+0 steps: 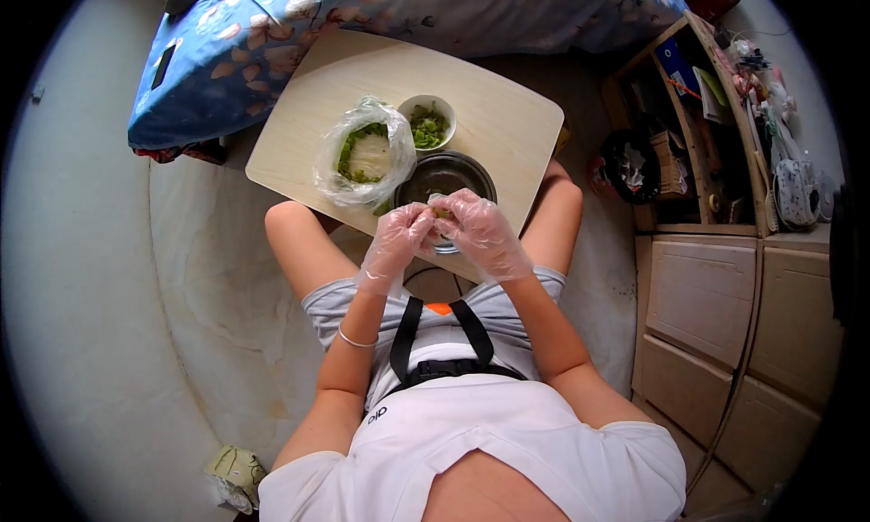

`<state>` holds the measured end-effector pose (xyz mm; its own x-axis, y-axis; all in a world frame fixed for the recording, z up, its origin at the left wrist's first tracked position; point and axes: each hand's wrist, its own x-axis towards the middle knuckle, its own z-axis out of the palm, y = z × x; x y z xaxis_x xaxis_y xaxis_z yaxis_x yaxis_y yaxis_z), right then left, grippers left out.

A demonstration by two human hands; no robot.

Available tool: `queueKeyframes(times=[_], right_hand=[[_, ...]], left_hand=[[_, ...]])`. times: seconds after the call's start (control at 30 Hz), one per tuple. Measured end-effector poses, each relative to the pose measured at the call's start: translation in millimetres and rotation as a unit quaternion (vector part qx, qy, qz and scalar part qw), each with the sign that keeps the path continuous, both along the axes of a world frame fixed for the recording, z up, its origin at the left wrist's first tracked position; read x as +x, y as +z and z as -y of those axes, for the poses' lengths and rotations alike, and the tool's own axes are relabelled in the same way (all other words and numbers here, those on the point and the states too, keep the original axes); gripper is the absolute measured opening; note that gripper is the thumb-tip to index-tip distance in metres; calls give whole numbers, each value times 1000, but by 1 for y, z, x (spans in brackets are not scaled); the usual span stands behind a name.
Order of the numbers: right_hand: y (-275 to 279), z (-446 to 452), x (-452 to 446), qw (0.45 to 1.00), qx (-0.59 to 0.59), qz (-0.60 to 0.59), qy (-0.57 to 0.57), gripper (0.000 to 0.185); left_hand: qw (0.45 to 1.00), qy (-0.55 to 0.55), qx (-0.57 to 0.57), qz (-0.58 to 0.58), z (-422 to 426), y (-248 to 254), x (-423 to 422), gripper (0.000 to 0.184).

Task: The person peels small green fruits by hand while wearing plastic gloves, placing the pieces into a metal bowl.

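You're looking at a moderately bright scene, lit softly, with the white shirt (489, 422) coming up brightest and the gloves (487, 236) catching small, shiny glints. Over on your plastic bag (367, 182), more highlights sparkle along the creases! Your tabletop (308, 105) reads pale and even, while darkness pools beneath the bed (299, 33) and inside the wooden shelf (698, 150). And look at the rim: black swallows the corners, a bluish fringe traces the left edge, and the cabinet (702, 295) bows with wide-angle distortion. Fine detail between your fingers is too small to make out.
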<state>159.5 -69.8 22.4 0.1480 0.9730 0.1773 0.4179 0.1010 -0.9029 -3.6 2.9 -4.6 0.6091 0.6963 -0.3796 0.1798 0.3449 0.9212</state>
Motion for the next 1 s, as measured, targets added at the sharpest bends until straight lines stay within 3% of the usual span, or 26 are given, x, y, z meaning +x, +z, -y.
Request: queueKeyframes(times=[0.17,0.37,0.7,0.77,0.87,1.0], right_hand=[[13,-3,-2,982,87,158,49,20],[-15,-8,-8,932,159,325,24,22],[1,-4,-3,962,92,247,74,21],[0,-3,-1,987,57,136,57,18],[3,-2,1,996,8,79,35,15],[-2,-5,6,993,29,104,47,12]], left_hand=[[999,4,40,-15,1,-2,-2,24],[999,7,34,-21,0,1,-3,24],[1000,-12,10,2,0,-8,-6,22],[1000,-10,6,0,1,-6,-5,22],[1000,-11,6,-2,2,-1,-3,22],[998,-12,55,-14,4,4,-1,20]])
